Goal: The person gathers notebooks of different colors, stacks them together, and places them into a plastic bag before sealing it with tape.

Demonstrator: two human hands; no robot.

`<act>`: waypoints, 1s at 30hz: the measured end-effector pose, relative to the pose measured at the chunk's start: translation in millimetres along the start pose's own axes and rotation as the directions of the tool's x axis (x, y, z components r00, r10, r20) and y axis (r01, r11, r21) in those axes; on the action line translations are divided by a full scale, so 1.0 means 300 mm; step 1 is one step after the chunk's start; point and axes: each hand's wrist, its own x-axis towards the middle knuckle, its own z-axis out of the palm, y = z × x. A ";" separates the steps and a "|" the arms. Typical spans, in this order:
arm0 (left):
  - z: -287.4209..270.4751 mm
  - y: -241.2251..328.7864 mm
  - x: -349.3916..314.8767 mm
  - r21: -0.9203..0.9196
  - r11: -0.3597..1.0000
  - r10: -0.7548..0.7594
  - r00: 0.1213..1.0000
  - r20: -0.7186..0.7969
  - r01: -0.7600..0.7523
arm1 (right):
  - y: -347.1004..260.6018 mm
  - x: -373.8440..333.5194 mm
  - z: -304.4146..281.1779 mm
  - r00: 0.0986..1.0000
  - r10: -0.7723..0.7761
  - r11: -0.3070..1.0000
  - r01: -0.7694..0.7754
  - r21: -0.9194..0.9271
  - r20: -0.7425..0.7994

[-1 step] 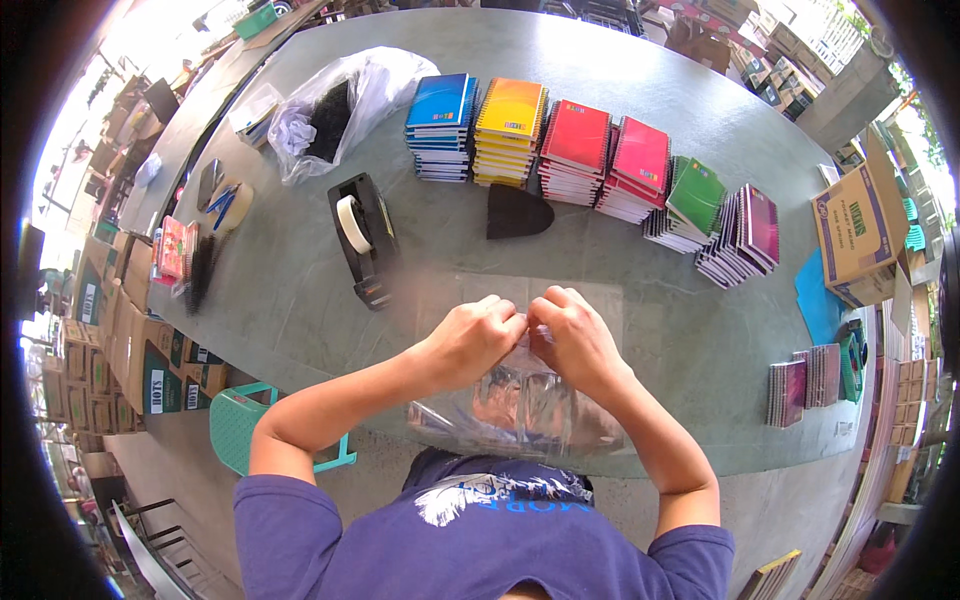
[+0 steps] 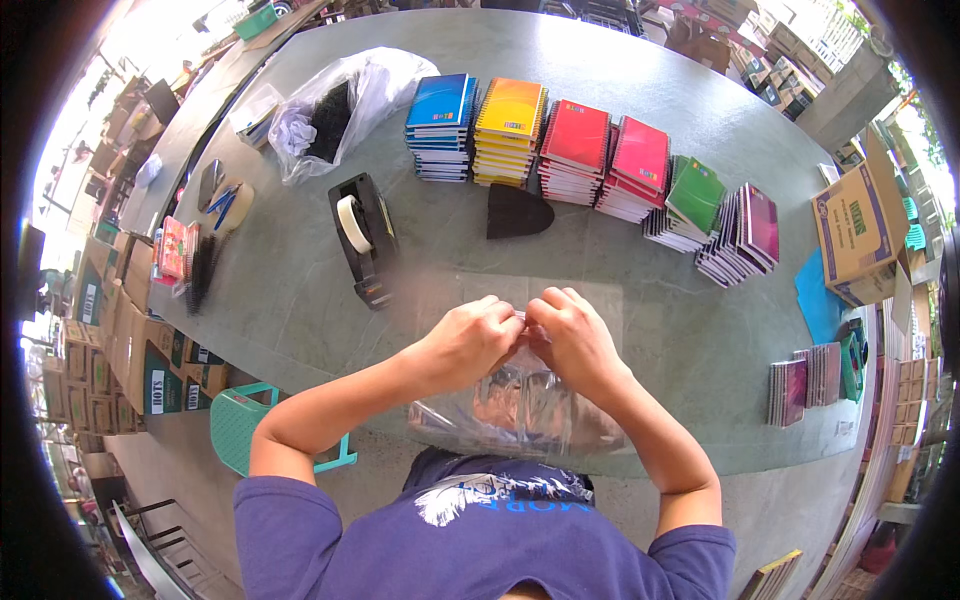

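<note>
My left hand [image 2: 470, 345] and my right hand [image 2: 575, 335] meet over the near part of the table, fingers pinched close together. Between them they grip the gathered upper edge of a clear plastic bag [image 2: 520, 400], which hangs and spreads toward my body, shiny and creased. What lies inside the fingertips is partly hidden. Flat clear plastic [image 2: 605, 300] rests on the table beyond my hands. A black tape dispenser [image 2: 375, 225] with a pale roll stands to the left, and a dark rounded flat piece [image 2: 518, 212] lies straight ahead.
Stacked spiral notebooks run across the far side: blue [image 2: 437, 105], yellow [image 2: 508, 110], red [image 2: 575, 135], green [image 2: 695, 195] and purple [image 2: 760, 220]. A white plastic bag [image 2: 300, 130] sits far left. At right are an open carton [image 2: 855, 235] and small notebooks [image 2: 786, 393]. A green stool [image 2: 237, 425] stands lower left.
My fingertips have shifted very slightly at the edge of the plastic bag. Everything else stays in place.
</note>
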 end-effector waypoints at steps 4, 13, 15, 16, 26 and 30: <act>-0.010 0.022 -0.045 0.004 0.994 0.108 0.985 -0.136 -0.108 | -0.032 -0.027 -0.009 0.990 -0.035 0.960 0.070 -0.272 0.134; 0.094 0.025 -0.203 -0.144 0.984 -0.153 0.911 -0.383 0.105 | 0.033 -0.244 0.055 0.952 -0.069 0.995 0.044 -0.090 -0.300; 0.143 0.035 -0.190 -0.081 0.995 -0.081 0.907 -0.414 0.052 | 0.044 -0.246 0.111 0.943 -0.128 0.984 0.082 -0.160 -0.306; 0.158 0.036 -0.183 -0.011 1.000 -0.010 0.897 -0.441 0.005 | 0.040 -0.241 0.127 0.932 -0.192 0.966 0.125 -0.226 -0.307; 0.143 0.023 -0.136 0.026 0.998 0.064 0.927 -0.370 -0.059 | 0.024 -0.162 0.057 0.989 -0.070 0.996 0.076 0.044 -0.128; 0.139 0.012 -0.135 -0.043 0.999 0.006 0.917 -0.399 -0.026 | 0.009 -0.152 0.038 0.994 -0.073 0.995 0.078 0.065 -0.078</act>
